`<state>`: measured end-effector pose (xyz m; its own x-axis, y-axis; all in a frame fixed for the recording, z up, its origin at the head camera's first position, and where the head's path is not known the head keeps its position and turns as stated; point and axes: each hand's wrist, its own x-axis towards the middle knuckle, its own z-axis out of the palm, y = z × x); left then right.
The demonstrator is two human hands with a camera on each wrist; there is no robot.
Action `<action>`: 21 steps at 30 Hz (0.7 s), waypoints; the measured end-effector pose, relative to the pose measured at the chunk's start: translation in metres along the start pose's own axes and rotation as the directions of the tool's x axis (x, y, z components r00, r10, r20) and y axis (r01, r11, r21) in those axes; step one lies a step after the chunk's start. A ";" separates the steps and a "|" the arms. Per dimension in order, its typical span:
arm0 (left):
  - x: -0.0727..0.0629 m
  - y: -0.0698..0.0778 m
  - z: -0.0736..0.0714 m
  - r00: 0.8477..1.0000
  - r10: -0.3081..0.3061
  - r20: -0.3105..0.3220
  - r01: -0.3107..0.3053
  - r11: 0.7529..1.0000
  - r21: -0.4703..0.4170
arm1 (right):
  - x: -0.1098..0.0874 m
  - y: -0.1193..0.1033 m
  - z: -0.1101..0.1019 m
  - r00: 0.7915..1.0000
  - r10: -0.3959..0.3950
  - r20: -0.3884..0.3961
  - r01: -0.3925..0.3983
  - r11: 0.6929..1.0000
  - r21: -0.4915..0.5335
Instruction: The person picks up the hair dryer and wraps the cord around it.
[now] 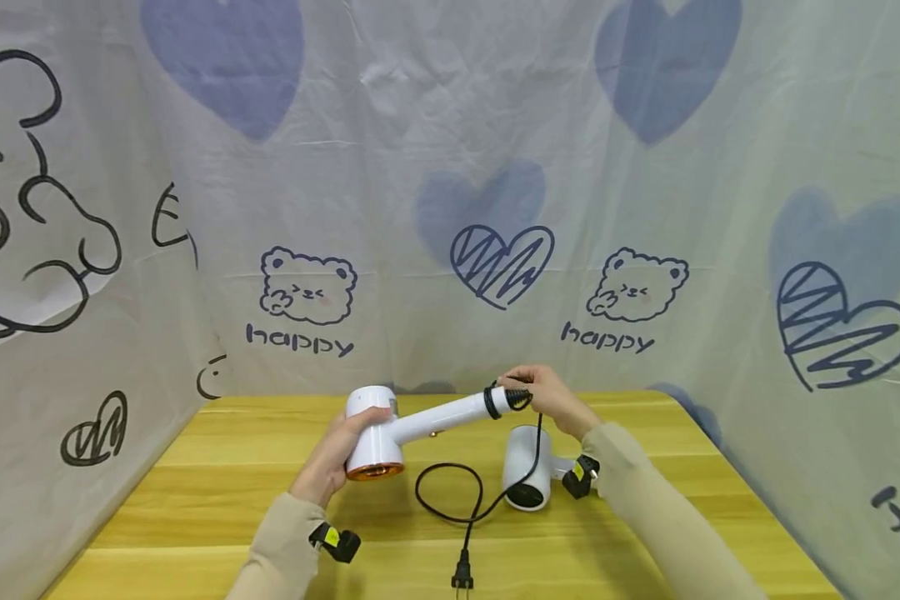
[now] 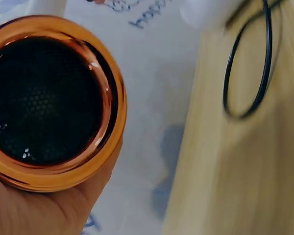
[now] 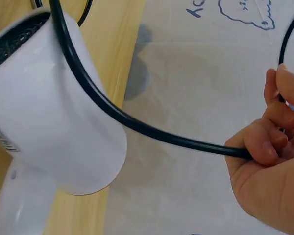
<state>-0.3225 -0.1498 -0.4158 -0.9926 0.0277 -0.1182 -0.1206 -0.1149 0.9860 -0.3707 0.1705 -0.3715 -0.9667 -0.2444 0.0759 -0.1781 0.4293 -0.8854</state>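
My left hand [image 1: 342, 450] grips the head of a white hair dryer [image 1: 442, 418] above the table, its orange-rimmed end [image 2: 115, 122] facing down in the head view and filling much of the left wrist view. The dryer's handle points right and slightly up. At the handle's end my right hand [image 1: 546, 394] pinches the black power cord [image 3: 171, 139] with curled fingers. A turn or so of cord [image 1: 490, 402] lies around the handle near its tip. From the right hand the rest hangs down to the table, loops there and ends in a two-pin plug [image 1: 462, 575].
A second white hair dryer [image 1: 523, 454] lies on the wooden table [image 1: 232, 467] under my right forearm, the cord passing in front of it. Printed cloth [image 1: 390, 200] with hearts and bears walls off the back and sides.
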 end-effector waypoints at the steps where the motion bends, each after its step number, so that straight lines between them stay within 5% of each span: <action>1: 0.000 0.002 -0.001 1.000 0.022 -0.003 -0.022 0.999 0.037 | 0.000 -0.002 0.000 1.000 -0.004 -0.004 0.004 1.000 -0.026; 6: 0.004 0.008 -0.005 0.994 0.105 -0.002 -0.103 0.976 0.191 | -0.003 -0.012 0.001 1.000 0.002 -0.017 -0.004 0.994 -0.109; 11: 0.003 0.005 -0.007 0.980 0.189 -0.068 -0.159 0.937 0.311 | -0.006 -0.026 0.008 0.999 -0.017 -0.044 0.009 0.986 -0.169; 21: 0.005 0.006 -0.004 0.898 0.318 -0.306 -0.155 0.876 0.457 | -0.014 -0.035 0.023 0.991 -0.102 -0.080 0.087 0.981 -0.172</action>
<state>-0.3285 -0.1549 -0.4107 -0.9334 -0.3151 0.1716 0.0544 0.3486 0.9357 -0.3464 0.1391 -0.3524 -0.9550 -0.2165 0.2028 -0.2909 0.5491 -0.7835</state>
